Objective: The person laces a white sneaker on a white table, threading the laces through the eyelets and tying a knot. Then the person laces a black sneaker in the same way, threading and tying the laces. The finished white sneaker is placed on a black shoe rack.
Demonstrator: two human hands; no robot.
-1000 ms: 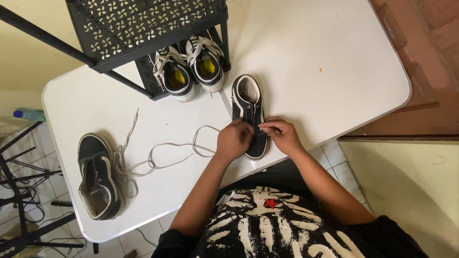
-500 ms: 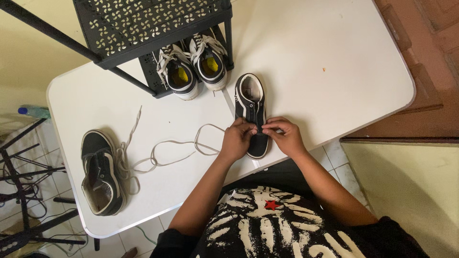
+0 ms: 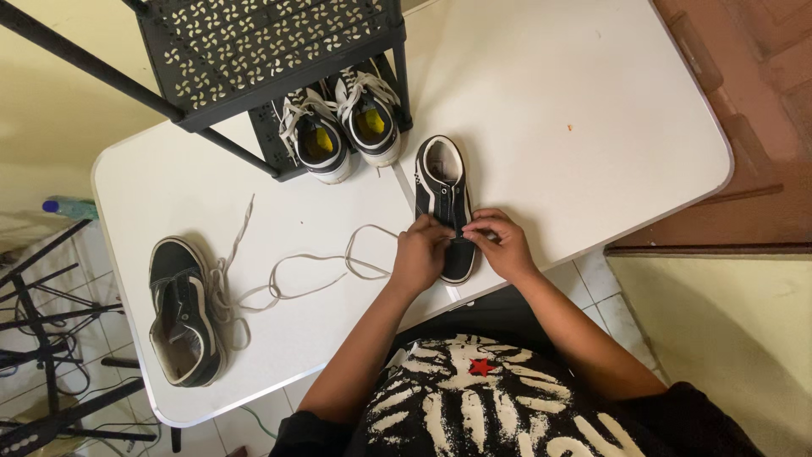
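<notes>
Black sneaker sits near the table's front edge, toe toward me. I've got my left hand and right hand pinching narrow at its eyelets. Loose lace trails toward 9 o'clock to a second sneaker.

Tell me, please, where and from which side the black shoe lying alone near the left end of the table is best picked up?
Probably by the heel end of the black shoe, coming from the table's near edge. Its open collar faces that edge, so fingers could hook inside the rim with the thumb on the white sole band. The far end trails a loose white lace, likely awkward to grip.
</notes>
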